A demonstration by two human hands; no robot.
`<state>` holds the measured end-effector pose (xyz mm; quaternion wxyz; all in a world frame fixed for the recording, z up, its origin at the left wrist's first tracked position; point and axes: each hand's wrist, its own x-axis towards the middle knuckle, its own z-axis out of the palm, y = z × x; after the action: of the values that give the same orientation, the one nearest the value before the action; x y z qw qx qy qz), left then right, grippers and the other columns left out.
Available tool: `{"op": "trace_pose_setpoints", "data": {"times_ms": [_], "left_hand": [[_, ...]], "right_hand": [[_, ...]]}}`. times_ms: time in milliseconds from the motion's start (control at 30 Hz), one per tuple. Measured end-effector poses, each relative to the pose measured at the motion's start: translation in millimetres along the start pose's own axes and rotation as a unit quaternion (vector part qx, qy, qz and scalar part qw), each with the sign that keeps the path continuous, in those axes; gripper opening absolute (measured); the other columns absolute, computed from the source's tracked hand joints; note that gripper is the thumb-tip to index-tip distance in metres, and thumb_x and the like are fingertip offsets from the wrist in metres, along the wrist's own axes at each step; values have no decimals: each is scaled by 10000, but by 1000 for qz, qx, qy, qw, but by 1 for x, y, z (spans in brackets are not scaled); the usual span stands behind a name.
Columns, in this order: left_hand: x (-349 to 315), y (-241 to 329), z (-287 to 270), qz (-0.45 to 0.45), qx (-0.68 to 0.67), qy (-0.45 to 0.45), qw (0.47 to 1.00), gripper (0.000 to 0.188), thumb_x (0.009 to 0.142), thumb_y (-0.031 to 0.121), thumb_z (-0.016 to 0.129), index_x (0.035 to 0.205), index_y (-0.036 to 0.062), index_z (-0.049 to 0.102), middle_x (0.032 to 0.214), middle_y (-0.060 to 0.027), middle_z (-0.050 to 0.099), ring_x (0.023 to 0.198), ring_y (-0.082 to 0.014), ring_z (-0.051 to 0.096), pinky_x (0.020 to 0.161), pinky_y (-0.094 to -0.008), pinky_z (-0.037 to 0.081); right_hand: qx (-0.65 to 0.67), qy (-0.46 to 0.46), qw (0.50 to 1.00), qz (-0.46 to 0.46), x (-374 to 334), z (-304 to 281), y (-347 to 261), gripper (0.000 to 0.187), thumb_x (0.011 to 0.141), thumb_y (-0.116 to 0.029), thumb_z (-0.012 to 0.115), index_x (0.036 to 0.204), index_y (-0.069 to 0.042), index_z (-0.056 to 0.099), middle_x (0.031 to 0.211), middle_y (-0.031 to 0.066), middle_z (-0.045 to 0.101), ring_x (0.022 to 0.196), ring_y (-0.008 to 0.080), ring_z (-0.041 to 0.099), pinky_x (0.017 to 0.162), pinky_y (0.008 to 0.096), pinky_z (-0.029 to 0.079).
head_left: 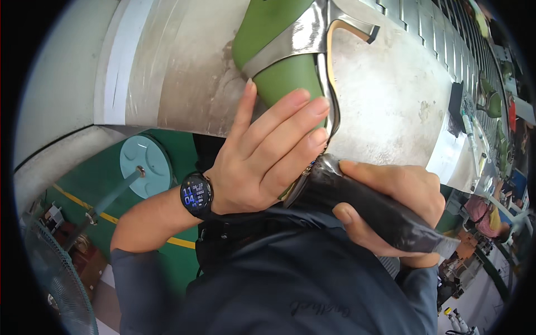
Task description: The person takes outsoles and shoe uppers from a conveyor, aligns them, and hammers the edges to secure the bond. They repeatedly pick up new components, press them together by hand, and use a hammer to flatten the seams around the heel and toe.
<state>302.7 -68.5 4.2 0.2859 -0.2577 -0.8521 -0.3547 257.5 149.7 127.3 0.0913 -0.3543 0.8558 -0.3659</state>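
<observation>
While the right hand (393, 195) wraps tightly around a black tape-wound tool handle (363, 206), the left hand (268, 151) presses flat, fingers spread, on a green shoe last with silver upper (285, 50) against the worn grey workbench (391, 95); a teal round stool (146, 164) stands below.

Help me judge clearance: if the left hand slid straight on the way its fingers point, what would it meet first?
The left hand already lies on the green shoe form; its fingertips point at the shiny metallic upper wrapped over it, probably the first contact, though depth is unclear.
</observation>
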Motion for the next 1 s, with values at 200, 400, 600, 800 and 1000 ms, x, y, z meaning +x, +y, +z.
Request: {"op": "trace_pose_setpoints", "data": {"times_ms": [200,400,600,800,1000], "left_hand": [[-2,-7,-6,49,19,-44,998,596,1017,260,671,1482,-12,416,1482,-296,540,1394,-456,533,1238,-668,251],[-3,-5,-2,42,11,-33,999,563,1040,225,630,1497,-16,407,1479,-298,545,1394,-449,537,1233,-669,256],[-7,-8,3,59,26,-6,998,576,1038,185,622,1519,-33,390,1471,-302,557,1393,-456,538,1223,-667,267],[-7,-9,1,59,13,-23,998,719,1018,277,665,1566,-49,334,1512,-313,513,1416,-482,504,1223,-668,261],[11,-13,6,68,17,-39,997,891,974,418,711,1619,-12,271,1571,-322,446,1456,-480,462,1234,-670,227]], "right_hand": [[-49,-24,998,5,0,0,-20,401,773,-178,870,1074,56,747,802,154,767,617,250,745,592,315,587],[-52,-36,998,28,0,4,-28,381,771,-162,864,1064,53,749,793,134,764,592,233,734,570,309,578],[-35,-18,999,4,-10,15,-31,400,771,-146,863,1087,63,732,772,129,752,570,222,720,540,301,562],[-14,12,1000,-10,-35,37,-31,411,768,-112,862,1102,78,715,796,131,746,521,215,678,491,308,528],[69,-86,993,51,-65,71,-12,369,824,-139,849,1129,21,719,713,116,692,586,272,699,541,349,562]]}}
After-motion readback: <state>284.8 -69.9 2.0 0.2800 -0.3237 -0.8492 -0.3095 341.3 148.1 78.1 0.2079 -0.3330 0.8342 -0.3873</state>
